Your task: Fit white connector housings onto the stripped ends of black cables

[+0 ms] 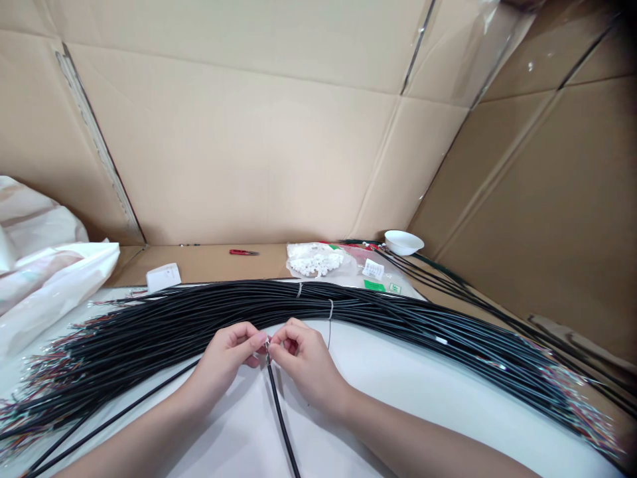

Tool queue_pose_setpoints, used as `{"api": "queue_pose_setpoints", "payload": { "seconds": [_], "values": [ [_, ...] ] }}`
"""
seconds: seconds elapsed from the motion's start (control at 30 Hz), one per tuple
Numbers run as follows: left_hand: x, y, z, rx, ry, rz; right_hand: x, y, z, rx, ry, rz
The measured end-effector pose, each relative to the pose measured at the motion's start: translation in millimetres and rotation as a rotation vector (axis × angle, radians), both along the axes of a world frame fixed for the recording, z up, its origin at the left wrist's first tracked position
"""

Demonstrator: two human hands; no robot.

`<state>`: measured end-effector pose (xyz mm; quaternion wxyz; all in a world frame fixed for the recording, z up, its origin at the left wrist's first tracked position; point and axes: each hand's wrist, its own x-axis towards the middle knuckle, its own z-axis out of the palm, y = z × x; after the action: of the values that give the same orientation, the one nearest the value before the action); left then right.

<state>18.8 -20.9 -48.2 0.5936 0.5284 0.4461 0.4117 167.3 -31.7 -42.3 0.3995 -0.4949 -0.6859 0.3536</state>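
Observation:
Both hands meet over the white table at the wire end of a black cable. My left hand is closed, thumb and forefinger pinching the thin wires at the tip. From the other side my right hand is closed as well, its fingertips pinched at the same wires. A small white piece shows between the fingertips, too small to make out. The cable runs down from there to the bottom edge. Just beyond my hands lies a thick bundle of black cables, with coloured wires fanning out at both ends.
Behind the bundle are red-handled snips, a clear bag of small white parts, a white bowl and a paper slip. White plastic bags bulge at the left. Cardboard walls close off the back and right.

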Motion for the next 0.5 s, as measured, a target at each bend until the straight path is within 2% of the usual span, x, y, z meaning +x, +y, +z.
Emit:
{"api": "queue_pose_setpoints", "payload": {
  "seconds": [0.27, 0.5],
  "values": [
    [-0.7, -1.9, -5.3, 0.049, 0.086, 0.026, 0.0, -2.5, -0.8, 0.112, -0.131, 0.013],
    [-1.2, -1.8, -4.9, 0.057, 0.092, 0.025, 0.4, -0.5, 1.2, 0.065, -0.102, 0.013]
  ]
}}
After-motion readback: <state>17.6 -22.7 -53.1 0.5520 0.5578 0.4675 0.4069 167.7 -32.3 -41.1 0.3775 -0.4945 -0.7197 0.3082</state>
